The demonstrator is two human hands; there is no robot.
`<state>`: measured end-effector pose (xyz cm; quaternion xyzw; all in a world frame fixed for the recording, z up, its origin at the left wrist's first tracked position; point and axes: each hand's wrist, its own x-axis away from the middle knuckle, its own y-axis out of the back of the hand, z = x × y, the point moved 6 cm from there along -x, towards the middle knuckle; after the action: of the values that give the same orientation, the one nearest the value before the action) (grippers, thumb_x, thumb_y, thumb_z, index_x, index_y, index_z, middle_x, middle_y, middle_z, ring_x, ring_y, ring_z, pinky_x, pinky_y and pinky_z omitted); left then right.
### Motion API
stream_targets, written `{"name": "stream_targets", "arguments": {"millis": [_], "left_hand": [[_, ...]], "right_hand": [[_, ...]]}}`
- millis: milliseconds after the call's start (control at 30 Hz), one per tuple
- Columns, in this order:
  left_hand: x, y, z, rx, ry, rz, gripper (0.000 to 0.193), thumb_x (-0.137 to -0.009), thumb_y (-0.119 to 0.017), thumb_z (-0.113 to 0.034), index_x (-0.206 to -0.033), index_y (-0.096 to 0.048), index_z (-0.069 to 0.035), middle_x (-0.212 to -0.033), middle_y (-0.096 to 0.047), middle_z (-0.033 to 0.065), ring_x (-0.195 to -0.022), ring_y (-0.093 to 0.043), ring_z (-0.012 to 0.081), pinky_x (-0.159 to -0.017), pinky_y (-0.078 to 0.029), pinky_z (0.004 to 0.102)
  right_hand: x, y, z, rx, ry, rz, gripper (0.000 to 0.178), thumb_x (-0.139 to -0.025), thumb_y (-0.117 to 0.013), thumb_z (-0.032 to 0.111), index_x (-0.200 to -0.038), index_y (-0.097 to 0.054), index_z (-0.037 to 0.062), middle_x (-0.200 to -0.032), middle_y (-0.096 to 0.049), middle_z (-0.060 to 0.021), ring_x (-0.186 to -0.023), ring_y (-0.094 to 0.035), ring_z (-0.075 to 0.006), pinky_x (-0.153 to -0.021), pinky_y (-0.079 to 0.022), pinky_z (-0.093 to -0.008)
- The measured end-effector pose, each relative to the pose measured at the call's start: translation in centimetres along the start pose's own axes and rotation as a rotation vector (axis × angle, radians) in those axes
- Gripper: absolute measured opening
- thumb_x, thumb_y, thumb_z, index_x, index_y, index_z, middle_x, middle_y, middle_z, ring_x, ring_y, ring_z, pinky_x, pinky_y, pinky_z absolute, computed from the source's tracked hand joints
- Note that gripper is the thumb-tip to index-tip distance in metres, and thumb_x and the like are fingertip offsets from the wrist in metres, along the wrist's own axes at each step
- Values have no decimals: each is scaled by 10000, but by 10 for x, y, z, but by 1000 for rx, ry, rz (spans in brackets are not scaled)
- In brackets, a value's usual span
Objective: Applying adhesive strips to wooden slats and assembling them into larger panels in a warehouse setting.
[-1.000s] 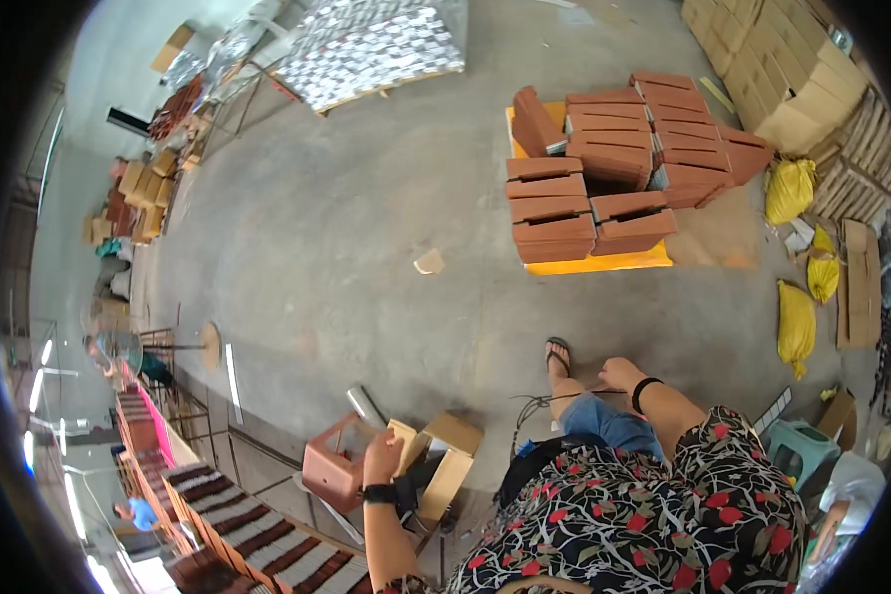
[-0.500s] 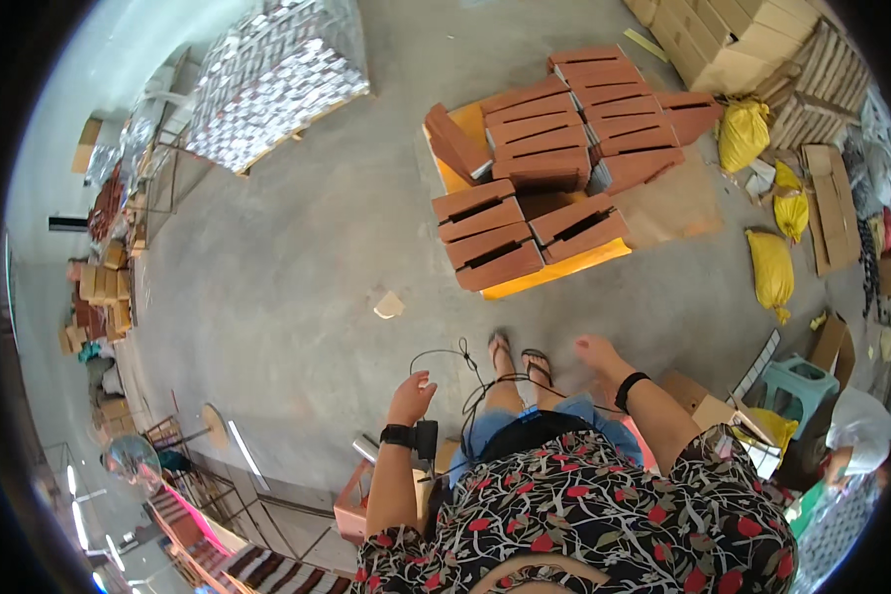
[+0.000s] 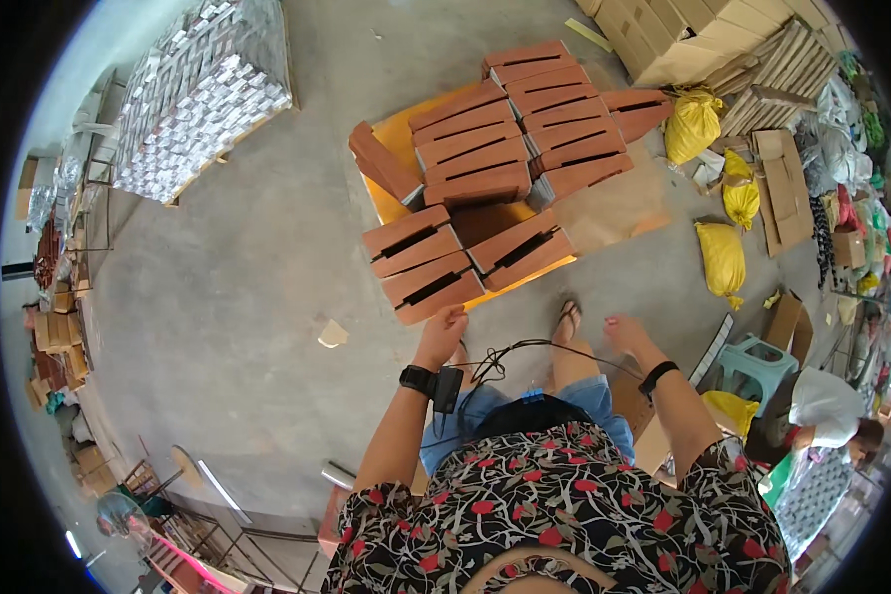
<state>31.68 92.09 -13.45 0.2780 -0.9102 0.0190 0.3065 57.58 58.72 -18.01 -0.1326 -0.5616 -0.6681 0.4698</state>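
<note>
My left hand [image 3: 440, 337] is loosely curled with nothing in it. It hangs just in front of the near edge of a group of reddish-brown slotted boxes [image 3: 421, 252], which it overlaps in view; whether it touches them I cannot tell. My right hand [image 3: 624, 336] hangs in the air to the right, its fingers also curled in and nothing in them. The boxes stand in rows, several with long dark slots on top, on an orange-yellow sheet [image 3: 396, 134]. One box [image 3: 384, 163] at the left leans at an angle. A black strap with a small device [image 3: 446, 389] sits on my left wrist.
Yellow sacks [image 3: 720, 259] and a flattened carton [image 3: 782, 193] lie at the right, near a pale green stool [image 3: 755, 368]. Another person [image 3: 824, 408] bends there. A wrapped pallet stack [image 3: 208, 109] stands far left. A cable [image 3: 505, 354] hangs before my waist.
I have stepped forward, toward the boxes, which now appear closer and further left. My left hand has come up near their front edge, its fingers more curled than before.
</note>
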Motion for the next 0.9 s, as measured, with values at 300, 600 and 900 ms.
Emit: {"name": "stream_targets", "arguments": {"millis": [300, 600, 900], "left_hand": [[-8, -70, 82, 123, 254, -206, 437, -894, -625, -277, -1219, -572, 10, -987, -656, 65, -824, -629, 141, -669, -506, 267], [23, -123, 41, 254, 384, -207, 457, -892, -625, -309, -1226, -570, -2, -961, -661, 57, -817, -626, 117, -654, -501, 266], [-68, -134, -17, 66, 117, -187, 427, -917, -618, -307, -1238, -542, -36, -1040, -648, 66, -904, -638, 151, -724, -501, 286]], "right_hand": [[-81, 90, 5, -181, 295, 68, 382, -834, -602, 288, -1094, -636, 10, -995, -682, -184, -917, -656, -312, -797, -513, -364], [-96, 118, -125, -231, 25, 37, 391, -805, -653, 290, -1067, -656, 0, -979, -681, -193, -912, -654, -318, -809, -510, -375], [-99, 194, -120, -62, 80, -2, 380, -791, -637, 309, -1028, -679, 15, -1019, -681, -174, -967, -640, -324, -851, -501, -382]]}}
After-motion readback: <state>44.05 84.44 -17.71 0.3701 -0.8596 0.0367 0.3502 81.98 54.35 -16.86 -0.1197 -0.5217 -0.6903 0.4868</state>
